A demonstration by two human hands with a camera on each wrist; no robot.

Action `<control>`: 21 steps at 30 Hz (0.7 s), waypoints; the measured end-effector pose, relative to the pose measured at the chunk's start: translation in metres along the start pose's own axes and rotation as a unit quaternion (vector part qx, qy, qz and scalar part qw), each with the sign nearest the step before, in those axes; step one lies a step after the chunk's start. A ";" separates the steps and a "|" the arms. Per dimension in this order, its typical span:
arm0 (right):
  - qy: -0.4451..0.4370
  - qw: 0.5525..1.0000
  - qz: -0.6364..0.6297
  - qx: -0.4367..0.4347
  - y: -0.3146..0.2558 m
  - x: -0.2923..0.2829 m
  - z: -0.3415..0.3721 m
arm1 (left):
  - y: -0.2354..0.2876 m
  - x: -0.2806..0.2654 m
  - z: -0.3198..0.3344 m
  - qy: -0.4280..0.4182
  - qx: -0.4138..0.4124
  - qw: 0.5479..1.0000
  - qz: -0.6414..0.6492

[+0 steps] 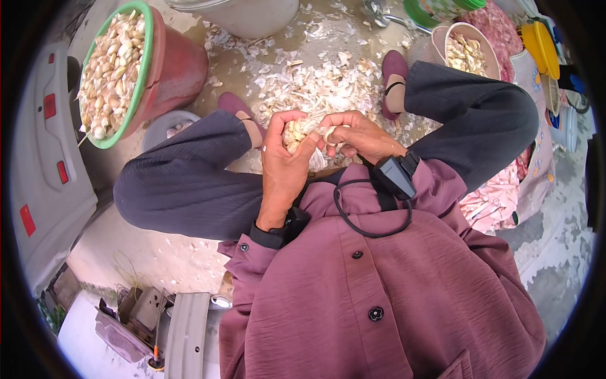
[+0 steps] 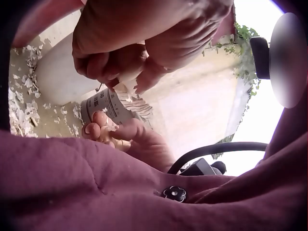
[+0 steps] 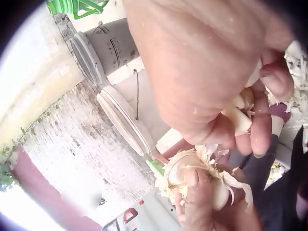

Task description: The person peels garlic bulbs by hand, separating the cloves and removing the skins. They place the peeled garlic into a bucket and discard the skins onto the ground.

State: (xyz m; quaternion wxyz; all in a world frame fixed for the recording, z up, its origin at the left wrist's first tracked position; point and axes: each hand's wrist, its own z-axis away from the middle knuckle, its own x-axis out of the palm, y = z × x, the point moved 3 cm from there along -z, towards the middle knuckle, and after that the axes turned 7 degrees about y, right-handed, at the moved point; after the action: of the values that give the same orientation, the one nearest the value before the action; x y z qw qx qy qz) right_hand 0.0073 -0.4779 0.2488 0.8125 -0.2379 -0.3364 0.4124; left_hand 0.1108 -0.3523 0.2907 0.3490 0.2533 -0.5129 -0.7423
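The left hand (image 1: 287, 167) holds a partly broken garlic head (image 1: 295, 134), its fingers and thumb curled round it. In the right wrist view the garlic head (image 3: 185, 168) shows loose papery skin and pale cloves, and the left hand (image 3: 199, 197) grips it from below. The right hand (image 1: 366, 137) is close beside it, fingers curled round garlic cloves. Those cloves (image 3: 237, 120) lie between its thumb and fingers in the right wrist view. In the left wrist view the right hand (image 2: 144, 142) also has garlic at its fingertips.
A red bucket with a green rim (image 1: 146, 76), full of cloves, stands at left; a small grey basin (image 1: 151, 134) is beside it. Garlic skins (image 1: 322, 85) litter the floor between the feet. A pale bucket with cloves (image 1: 495, 63) stands at upper right, a white bucket (image 1: 246, 19) at the top.
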 end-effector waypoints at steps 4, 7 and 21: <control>0.076 0.996 0.050 -0.016 -0.006 -0.005 -0.001 | -0.002 -0.004 0.001 0.014 0.051 0.991 -0.121; 0.117 0.952 0.174 -0.225 -0.036 0.010 0.015 | -0.001 0.000 0.004 0.007 0.058 0.984 -0.167; 0.148 0.937 0.190 -0.253 -0.029 0.001 0.014 | 0.018 0.014 0.010 -0.061 0.078 0.977 -0.190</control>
State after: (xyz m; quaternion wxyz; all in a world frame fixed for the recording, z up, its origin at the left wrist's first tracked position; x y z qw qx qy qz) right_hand 0.0116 -0.4916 0.2774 0.6725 -0.5535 -0.2538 0.4207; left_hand 0.0998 -0.3615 0.3106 0.1486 0.3266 -0.5318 -0.7671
